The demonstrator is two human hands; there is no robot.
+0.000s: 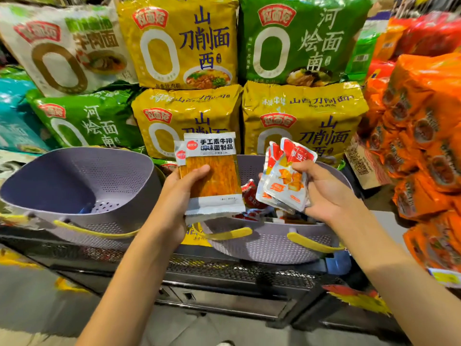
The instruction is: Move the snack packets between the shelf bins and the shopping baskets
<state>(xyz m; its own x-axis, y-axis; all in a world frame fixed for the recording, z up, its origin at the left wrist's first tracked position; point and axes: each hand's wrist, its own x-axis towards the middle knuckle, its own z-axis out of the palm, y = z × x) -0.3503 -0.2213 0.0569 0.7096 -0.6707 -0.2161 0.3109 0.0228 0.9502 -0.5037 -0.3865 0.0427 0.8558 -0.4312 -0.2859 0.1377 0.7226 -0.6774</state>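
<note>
My left hand (183,193) grips orange-and-white snack packets (214,171), one behind another, held upright above the gap between two baskets. My right hand (321,188) is closed on a bunch of small red-and-white packets (287,178) over the right lilac basket (269,243), which holds several more red packets (252,198). The left lilac basket (82,181) with a yellow handle looks almost bare inside; only a small blue item shows at its bottom.
Large yellow noodle multipacks (189,116), green ones (301,41) and a white one (64,48) are stacked right behind the baskets. Orange packs (424,136) pile up at the right. Both baskets rest on a black mesh rack (224,270).
</note>
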